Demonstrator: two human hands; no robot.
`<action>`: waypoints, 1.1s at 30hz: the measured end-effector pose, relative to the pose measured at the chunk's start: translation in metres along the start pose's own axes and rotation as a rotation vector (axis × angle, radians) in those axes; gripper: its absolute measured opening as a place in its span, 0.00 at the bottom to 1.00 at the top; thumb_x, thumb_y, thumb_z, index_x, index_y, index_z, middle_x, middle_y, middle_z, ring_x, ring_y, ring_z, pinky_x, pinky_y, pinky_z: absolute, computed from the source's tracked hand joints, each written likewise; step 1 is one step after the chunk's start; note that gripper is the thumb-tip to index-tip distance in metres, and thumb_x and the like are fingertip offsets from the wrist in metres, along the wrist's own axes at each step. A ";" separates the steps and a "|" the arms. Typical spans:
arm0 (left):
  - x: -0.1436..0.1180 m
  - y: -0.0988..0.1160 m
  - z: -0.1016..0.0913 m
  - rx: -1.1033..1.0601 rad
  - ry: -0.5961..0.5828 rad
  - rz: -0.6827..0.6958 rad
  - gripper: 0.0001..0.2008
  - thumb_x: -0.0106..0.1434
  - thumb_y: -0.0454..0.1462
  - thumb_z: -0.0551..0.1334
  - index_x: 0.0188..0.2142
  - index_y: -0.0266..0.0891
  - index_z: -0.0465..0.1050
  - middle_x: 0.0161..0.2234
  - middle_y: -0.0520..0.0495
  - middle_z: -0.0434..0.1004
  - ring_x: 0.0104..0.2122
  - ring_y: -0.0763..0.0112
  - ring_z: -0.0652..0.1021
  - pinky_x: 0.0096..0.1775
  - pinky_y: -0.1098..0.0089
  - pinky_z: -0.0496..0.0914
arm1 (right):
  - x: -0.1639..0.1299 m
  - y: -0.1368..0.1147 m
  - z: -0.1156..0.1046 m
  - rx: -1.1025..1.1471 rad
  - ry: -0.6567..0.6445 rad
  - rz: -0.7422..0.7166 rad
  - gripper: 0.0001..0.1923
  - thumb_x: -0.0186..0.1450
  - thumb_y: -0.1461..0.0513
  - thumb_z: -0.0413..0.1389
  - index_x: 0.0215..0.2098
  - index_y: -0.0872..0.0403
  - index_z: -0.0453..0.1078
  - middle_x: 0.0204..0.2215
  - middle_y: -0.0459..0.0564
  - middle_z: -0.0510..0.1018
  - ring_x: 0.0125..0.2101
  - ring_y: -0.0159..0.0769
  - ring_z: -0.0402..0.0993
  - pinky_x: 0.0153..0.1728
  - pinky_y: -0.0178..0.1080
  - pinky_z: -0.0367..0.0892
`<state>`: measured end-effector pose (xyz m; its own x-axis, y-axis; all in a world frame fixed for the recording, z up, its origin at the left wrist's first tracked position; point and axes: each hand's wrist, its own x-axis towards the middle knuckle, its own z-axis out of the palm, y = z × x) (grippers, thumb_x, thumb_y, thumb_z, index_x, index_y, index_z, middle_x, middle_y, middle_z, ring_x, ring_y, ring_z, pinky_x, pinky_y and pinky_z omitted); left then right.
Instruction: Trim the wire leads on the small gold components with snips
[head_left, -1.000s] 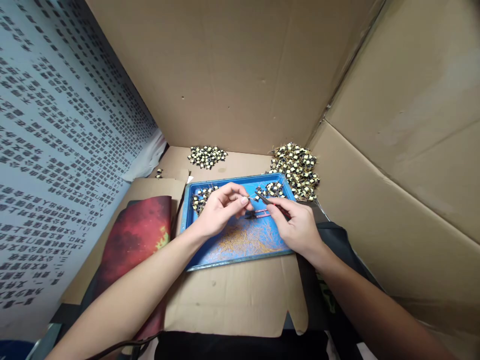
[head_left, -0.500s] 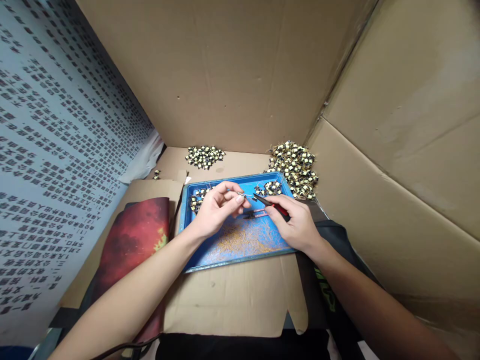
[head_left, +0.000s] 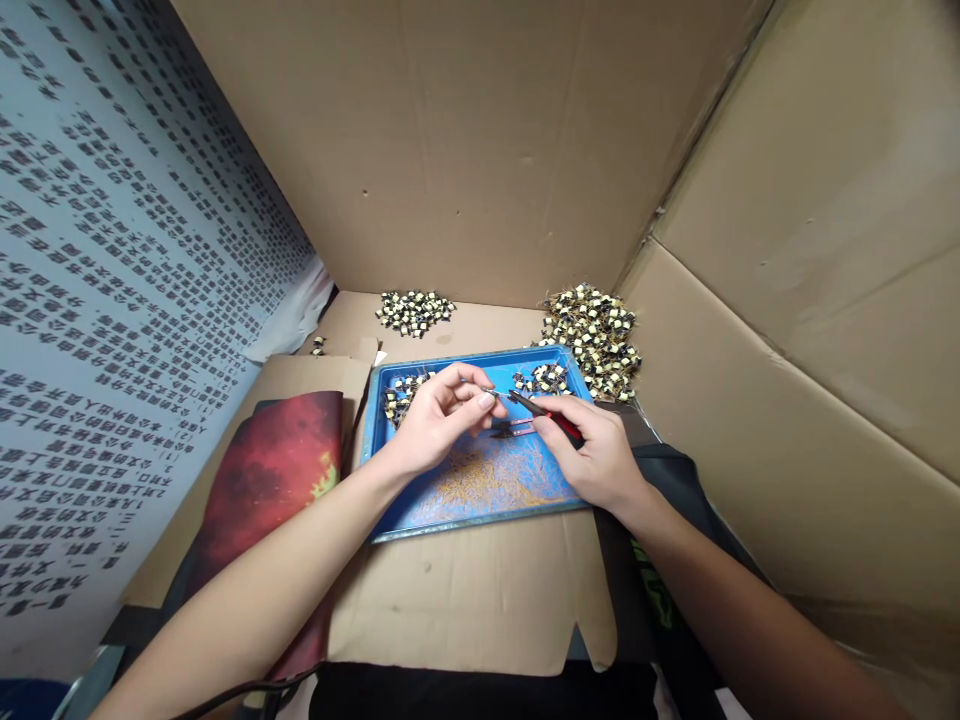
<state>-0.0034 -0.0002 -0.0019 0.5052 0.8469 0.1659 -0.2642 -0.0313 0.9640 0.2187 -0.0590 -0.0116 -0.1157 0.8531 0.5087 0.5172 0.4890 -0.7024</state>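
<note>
The left hand [head_left: 439, 420] is curled over the blue tray [head_left: 480, 500], thumb and fingertips pinched on a tiny component [head_left: 487, 392] that is too small to make out clearly. The right hand [head_left: 596, 450] is closed around red-handled cutters [head_left: 541, 410], whose dark tip points at that component, just beside it. Both hover above the middle of the tray, which lies on cardboard [head_left: 465, 590]. Small parts [head_left: 546, 379] sit at the tray's far edge, and a bigger pile [head_left: 596, 335] lies past its far right corner.
</note>
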 end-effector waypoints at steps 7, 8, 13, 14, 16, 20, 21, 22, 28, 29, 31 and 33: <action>0.000 -0.001 -0.001 0.007 -0.004 0.006 0.13 0.68 0.41 0.68 0.45 0.37 0.69 0.35 0.45 0.83 0.29 0.76 0.78 0.30 0.76 0.71 | 0.000 0.000 -0.001 0.005 -0.006 0.003 0.10 0.72 0.59 0.56 0.48 0.51 0.78 0.44 0.51 0.86 0.42 0.41 0.83 0.46 0.44 0.77; 0.000 0.000 -0.001 0.012 -0.006 0.006 0.14 0.68 0.42 0.68 0.45 0.37 0.69 0.36 0.44 0.84 0.29 0.75 0.78 0.30 0.75 0.71 | 0.000 -0.001 -0.001 0.008 -0.005 0.003 0.10 0.72 0.59 0.56 0.48 0.51 0.78 0.44 0.51 0.86 0.42 0.41 0.83 0.46 0.43 0.77; -0.001 0.002 0.003 0.018 -0.030 0.017 0.13 0.68 0.41 0.69 0.43 0.37 0.69 0.34 0.44 0.84 0.28 0.75 0.78 0.31 0.75 0.71 | 0.000 -0.003 0.000 0.009 0.026 0.030 0.10 0.72 0.59 0.57 0.46 0.51 0.80 0.43 0.51 0.87 0.41 0.42 0.84 0.44 0.43 0.78; -0.001 0.002 0.004 0.018 -0.037 0.019 0.13 0.68 0.41 0.69 0.43 0.37 0.69 0.34 0.44 0.84 0.28 0.75 0.78 0.31 0.75 0.71 | -0.001 -0.004 0.001 0.001 0.036 0.042 0.10 0.72 0.59 0.57 0.46 0.51 0.80 0.43 0.51 0.87 0.41 0.42 0.84 0.43 0.43 0.79; -0.002 0.003 0.004 0.014 -0.051 0.017 0.13 0.68 0.41 0.69 0.43 0.36 0.69 0.34 0.44 0.84 0.28 0.75 0.78 0.31 0.75 0.71 | -0.001 -0.005 0.001 -0.011 0.048 0.063 0.10 0.71 0.58 0.58 0.45 0.51 0.80 0.42 0.52 0.87 0.40 0.43 0.85 0.42 0.43 0.78; -0.003 0.006 0.003 -0.037 -0.016 0.035 0.11 0.68 0.39 0.69 0.42 0.36 0.70 0.33 0.45 0.83 0.28 0.76 0.78 0.30 0.76 0.71 | 0.002 0.000 -0.005 -0.002 0.123 0.165 0.12 0.72 0.57 0.56 0.45 0.53 0.80 0.37 0.51 0.87 0.34 0.40 0.83 0.36 0.40 0.77; -0.003 0.007 0.002 -0.057 0.010 0.047 0.11 0.67 0.39 0.69 0.42 0.37 0.69 0.33 0.46 0.83 0.28 0.77 0.78 0.30 0.77 0.71 | 0.004 0.003 -0.008 0.002 0.163 0.207 0.14 0.73 0.56 0.55 0.46 0.54 0.80 0.35 0.51 0.86 0.31 0.39 0.83 0.33 0.39 0.76; -0.003 0.008 0.001 -0.075 0.035 0.056 0.11 0.67 0.39 0.69 0.42 0.37 0.69 0.33 0.46 0.83 0.27 0.77 0.77 0.29 0.77 0.70 | 0.005 0.006 -0.011 0.001 0.201 0.240 0.15 0.73 0.55 0.54 0.46 0.54 0.80 0.33 0.50 0.86 0.30 0.39 0.82 0.31 0.39 0.76; 0.001 0.005 -0.001 -0.075 0.025 0.031 0.13 0.67 0.40 0.70 0.44 0.36 0.70 0.33 0.46 0.83 0.27 0.76 0.77 0.27 0.77 0.70 | 0.006 0.008 -0.013 -0.052 0.050 0.048 0.11 0.71 0.58 0.58 0.46 0.53 0.79 0.41 0.53 0.86 0.38 0.42 0.83 0.41 0.43 0.77; 0.002 0.004 0.000 -0.066 0.024 0.031 0.13 0.67 0.40 0.70 0.44 0.36 0.70 0.33 0.46 0.83 0.27 0.76 0.78 0.28 0.77 0.70 | 0.005 0.006 -0.011 -0.055 0.007 0.007 0.10 0.71 0.59 0.58 0.47 0.53 0.79 0.42 0.53 0.86 0.40 0.43 0.83 0.43 0.43 0.76; 0.001 0.001 0.000 -0.044 0.018 0.030 0.13 0.67 0.40 0.69 0.44 0.36 0.69 0.33 0.45 0.83 0.27 0.76 0.78 0.28 0.77 0.71 | 0.003 0.001 -0.005 -0.057 -0.033 -0.031 0.10 0.72 0.60 0.57 0.49 0.51 0.78 0.42 0.52 0.85 0.41 0.43 0.82 0.44 0.44 0.76; 0.000 0.001 0.001 -0.029 -0.003 0.024 0.13 0.68 0.40 0.69 0.44 0.36 0.69 0.34 0.45 0.83 0.28 0.76 0.78 0.29 0.77 0.71 | 0.001 -0.003 0.000 -0.059 -0.023 -0.036 0.11 0.72 0.60 0.57 0.50 0.51 0.78 0.43 0.53 0.85 0.42 0.43 0.82 0.45 0.44 0.76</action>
<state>-0.0024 -0.0004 -0.0009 0.5010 0.8444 0.1900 -0.3003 -0.0363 0.9532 0.2166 -0.0597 -0.0091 -0.1542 0.8392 0.5215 0.5616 0.5087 -0.6526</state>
